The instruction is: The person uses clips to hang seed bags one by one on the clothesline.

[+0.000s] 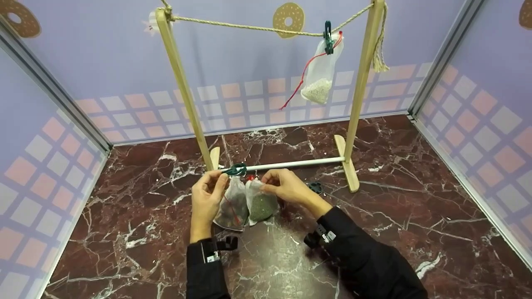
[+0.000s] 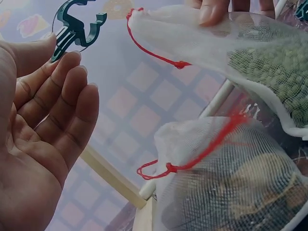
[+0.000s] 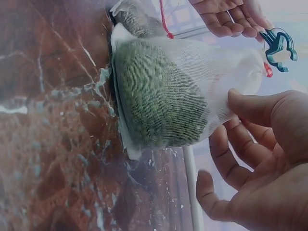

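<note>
Seen from my spot: left hand pinched a green clip by its tail end, apparently to leave its mouth free; right hand pinched, near the top, a green-filled mesh bag at its eight o'clock, seemingly to keep it upright.

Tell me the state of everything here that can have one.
Left hand: pinching a green clip
Right hand: pinching the green-filled bag
Green clip: held, gripping nothing
Green-filled bag: held, unclipped
Darker bag: unclipped, unheld
Hanging bag: clipped to the rope
Rope: strung up, sagging
Upper clip: fastened on rope
Spare clip: lying loose
</note>
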Action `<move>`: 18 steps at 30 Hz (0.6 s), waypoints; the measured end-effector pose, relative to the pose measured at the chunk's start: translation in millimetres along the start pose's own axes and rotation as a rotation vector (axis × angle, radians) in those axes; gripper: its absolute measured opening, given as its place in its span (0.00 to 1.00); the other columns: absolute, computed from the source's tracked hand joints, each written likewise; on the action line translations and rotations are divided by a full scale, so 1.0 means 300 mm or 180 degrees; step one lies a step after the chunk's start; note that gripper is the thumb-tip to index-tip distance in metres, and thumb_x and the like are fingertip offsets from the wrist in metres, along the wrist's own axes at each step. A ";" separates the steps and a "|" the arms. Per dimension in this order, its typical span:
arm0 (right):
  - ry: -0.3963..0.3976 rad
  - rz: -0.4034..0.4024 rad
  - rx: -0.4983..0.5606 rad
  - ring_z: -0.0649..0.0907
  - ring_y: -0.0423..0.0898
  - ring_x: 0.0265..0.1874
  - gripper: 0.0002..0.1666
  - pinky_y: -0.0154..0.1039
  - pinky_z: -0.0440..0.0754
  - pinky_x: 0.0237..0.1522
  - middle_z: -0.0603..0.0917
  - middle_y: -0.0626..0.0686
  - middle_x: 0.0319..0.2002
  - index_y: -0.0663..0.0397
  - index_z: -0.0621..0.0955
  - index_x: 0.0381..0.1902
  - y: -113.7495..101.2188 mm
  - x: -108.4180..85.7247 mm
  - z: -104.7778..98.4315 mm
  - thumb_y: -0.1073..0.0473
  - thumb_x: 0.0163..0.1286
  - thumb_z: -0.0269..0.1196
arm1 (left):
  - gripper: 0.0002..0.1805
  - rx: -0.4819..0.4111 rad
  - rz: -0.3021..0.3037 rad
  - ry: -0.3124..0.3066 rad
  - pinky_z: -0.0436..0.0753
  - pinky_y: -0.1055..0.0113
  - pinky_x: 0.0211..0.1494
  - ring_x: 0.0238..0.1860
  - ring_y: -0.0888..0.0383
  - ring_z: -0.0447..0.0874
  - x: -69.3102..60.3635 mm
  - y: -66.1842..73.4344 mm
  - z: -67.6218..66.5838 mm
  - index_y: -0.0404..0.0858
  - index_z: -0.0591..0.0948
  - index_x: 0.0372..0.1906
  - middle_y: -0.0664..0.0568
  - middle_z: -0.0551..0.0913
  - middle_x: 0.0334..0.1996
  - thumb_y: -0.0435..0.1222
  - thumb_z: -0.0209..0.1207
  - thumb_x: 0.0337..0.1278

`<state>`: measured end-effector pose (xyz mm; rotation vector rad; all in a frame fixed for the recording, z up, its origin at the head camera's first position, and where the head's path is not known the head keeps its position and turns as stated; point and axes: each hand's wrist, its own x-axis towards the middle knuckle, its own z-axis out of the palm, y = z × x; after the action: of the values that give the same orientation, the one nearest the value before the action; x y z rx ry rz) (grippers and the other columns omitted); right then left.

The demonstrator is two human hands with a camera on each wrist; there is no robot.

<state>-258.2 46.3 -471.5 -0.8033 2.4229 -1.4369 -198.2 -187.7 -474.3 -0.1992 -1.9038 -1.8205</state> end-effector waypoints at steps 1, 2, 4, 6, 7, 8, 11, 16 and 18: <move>0.0015 -0.0009 0.0003 0.82 0.43 0.31 0.03 0.36 0.81 0.36 0.85 0.46 0.30 0.55 0.84 0.37 -0.002 0.000 -0.001 0.61 0.69 0.68 | 0.07 -0.0013 0.0001 0.0012 0.82 0.71 0.33 0.30 0.59 0.83 0.000 0.001 -0.001 0.23 0.83 0.44 0.36 0.84 0.32 0.26 0.61 0.67; 0.0029 -0.0022 0.0016 0.82 0.43 0.31 0.03 0.36 0.81 0.36 0.85 0.46 0.31 0.54 0.85 0.37 -0.005 -0.001 -0.002 0.61 0.69 0.68 | 0.07 -0.0022 0.0006 0.0022 0.82 0.71 0.32 0.30 0.59 0.82 -0.001 0.003 0.000 0.23 0.83 0.44 0.34 0.84 0.32 0.26 0.61 0.67; 0.0058 -0.0034 0.0046 0.83 0.43 0.31 0.03 0.36 0.81 0.36 0.85 0.46 0.31 0.54 0.85 0.38 -0.008 0.000 -0.003 0.60 0.70 0.68 | 0.07 -0.0048 0.0015 0.0029 0.81 0.72 0.30 0.29 0.59 0.82 0.000 0.007 0.000 0.22 0.82 0.43 0.34 0.83 0.31 0.25 0.61 0.67; 0.0094 -0.0060 0.0074 0.83 0.43 0.31 0.03 0.36 0.82 0.35 0.86 0.46 0.31 0.54 0.85 0.38 -0.011 0.000 -0.006 0.60 0.70 0.68 | 0.07 -0.0071 0.0035 0.0025 0.80 0.73 0.28 0.28 0.61 0.81 0.001 0.010 0.001 0.21 0.82 0.43 0.37 0.84 0.30 0.25 0.61 0.67; 0.0108 -0.0070 0.0089 0.83 0.43 0.31 0.03 0.36 0.82 0.35 0.86 0.47 0.31 0.55 0.85 0.38 -0.012 0.001 -0.008 0.61 0.70 0.68 | 0.07 -0.0074 0.0043 0.0023 0.80 0.73 0.28 0.27 0.61 0.81 0.002 0.011 0.000 0.21 0.82 0.43 0.41 0.84 0.29 0.25 0.61 0.67; 0.0127 -0.0077 0.0082 0.83 0.43 0.31 0.03 0.36 0.82 0.36 0.86 0.47 0.32 0.55 0.85 0.39 -0.013 0.001 -0.009 0.61 0.70 0.67 | 0.07 -0.0074 0.0049 0.0019 0.79 0.74 0.27 0.27 0.62 0.80 0.003 0.013 0.000 0.21 0.81 0.43 0.44 0.84 0.29 0.24 0.60 0.67; 0.0186 -0.0078 0.0081 0.84 0.44 0.32 0.03 0.38 0.83 0.37 0.86 0.47 0.33 0.54 0.85 0.40 -0.020 0.002 -0.017 0.61 0.70 0.67 | 0.07 -0.0062 0.0047 0.0009 0.78 0.74 0.26 0.26 0.63 0.79 0.006 0.013 -0.002 0.21 0.81 0.43 0.53 0.84 0.28 0.25 0.60 0.68; 0.0255 -0.0028 0.0182 0.84 0.45 0.33 0.04 0.38 0.84 0.38 0.86 0.48 0.34 0.54 0.84 0.40 -0.033 0.001 -0.029 0.61 0.70 0.68 | 0.08 -0.0039 0.0023 -0.0027 0.78 0.74 0.26 0.27 0.63 0.79 0.005 0.010 -0.006 0.22 0.80 0.44 0.51 0.83 0.28 0.27 0.59 0.70; 0.0271 -0.0045 0.0210 0.84 0.45 0.33 0.04 0.38 0.84 0.37 0.86 0.49 0.34 0.55 0.84 0.40 -0.037 0.003 -0.035 0.61 0.70 0.68 | 0.09 -0.0054 0.0019 -0.0033 0.79 0.74 0.27 0.28 0.61 0.80 0.003 0.009 -0.007 0.22 0.80 0.44 0.47 0.83 0.29 0.28 0.58 0.71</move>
<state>-259.7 49.6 -456.7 -0.7609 2.4214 -1.5781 -197.3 -189.8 -471.4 -0.2203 -1.8932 -1.8355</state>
